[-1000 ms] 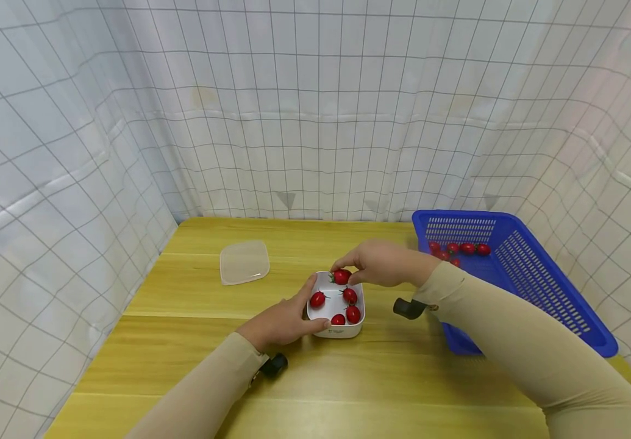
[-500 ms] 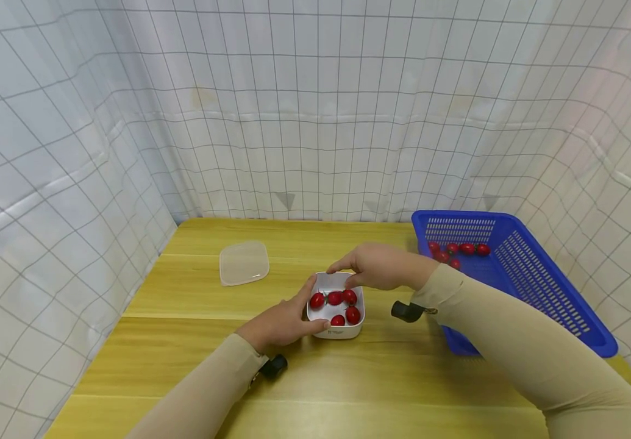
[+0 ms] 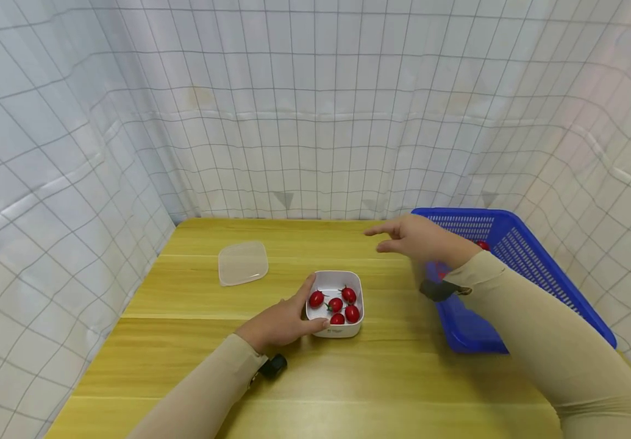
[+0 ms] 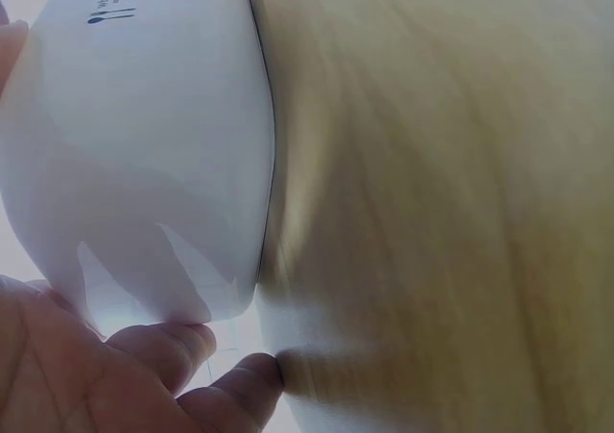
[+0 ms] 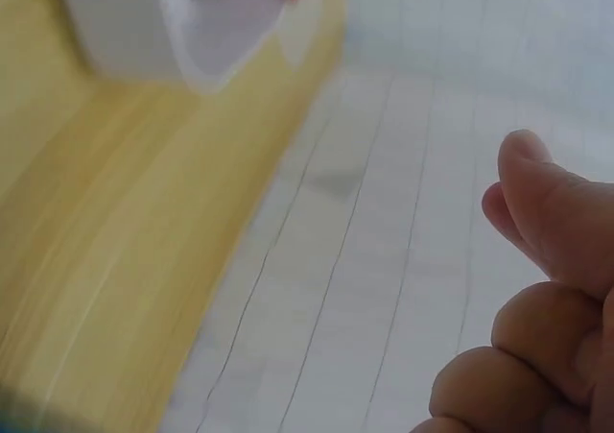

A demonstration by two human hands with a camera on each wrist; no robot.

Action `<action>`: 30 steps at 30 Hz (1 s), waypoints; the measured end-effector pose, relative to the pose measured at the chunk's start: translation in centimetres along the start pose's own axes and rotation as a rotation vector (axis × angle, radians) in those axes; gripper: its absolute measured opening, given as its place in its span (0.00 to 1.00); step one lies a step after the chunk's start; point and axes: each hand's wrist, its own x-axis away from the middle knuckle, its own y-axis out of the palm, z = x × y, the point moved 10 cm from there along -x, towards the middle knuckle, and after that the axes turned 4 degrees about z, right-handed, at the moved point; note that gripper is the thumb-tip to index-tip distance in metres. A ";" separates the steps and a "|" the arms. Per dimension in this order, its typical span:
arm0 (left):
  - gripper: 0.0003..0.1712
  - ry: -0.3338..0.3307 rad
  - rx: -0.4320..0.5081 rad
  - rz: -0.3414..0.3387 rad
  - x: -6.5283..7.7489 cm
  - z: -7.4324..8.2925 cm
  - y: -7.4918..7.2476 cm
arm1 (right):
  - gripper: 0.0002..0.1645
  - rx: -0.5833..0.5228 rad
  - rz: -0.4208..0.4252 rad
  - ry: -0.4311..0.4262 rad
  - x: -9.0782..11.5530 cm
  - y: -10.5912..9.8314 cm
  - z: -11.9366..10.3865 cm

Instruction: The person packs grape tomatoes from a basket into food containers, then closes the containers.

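In the head view a square white plastic box (image 3: 342, 330) stands on the table with several red cherry tomatoes (image 3: 352, 314) lying inside. My left hand (image 3: 279, 323) grips its left side, the thumb across the near corner and the fingers along the far left edge. The left wrist view shows fingertips (image 4: 163, 351) against the box wall, close to the tabletop. My right hand (image 3: 425, 239) is in the air by the left rim of a blue basket (image 3: 471, 341), holding nothing; index finger and thumb point left. More tomatoes (image 3: 482, 245) lie in the basket, partly hidden by the right arm.
A clear square lid (image 3: 242, 263) lies flat on the wooden table (image 3: 183, 366), left of the box and further back. White grid-patterned curtains (image 3: 315, 110) enclose the back and both sides. The basket stands near the right-hand curtain.
A tomato in my right hand has been put down among the others in the box and let go. The right hand has then moved up and right to the basket. My left hand stays put.
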 end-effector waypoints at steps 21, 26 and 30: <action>0.62 0.001 -0.007 -0.009 -0.1 0.2 -0.1 | 0.21 0.105 -0.068 0.220 7.4 -1.6 20.4; 0.62 0.001 -0.007 -0.012 -0.1 0.1 0.0 | 0.23 0.054 -0.160 0.225 7.9 -0.2 20.8; 0.62 0.001 -0.002 -0.014 -0.1 0.1 0.1 | 0.23 0.041 -0.173 0.225 7.8 0.4 21.0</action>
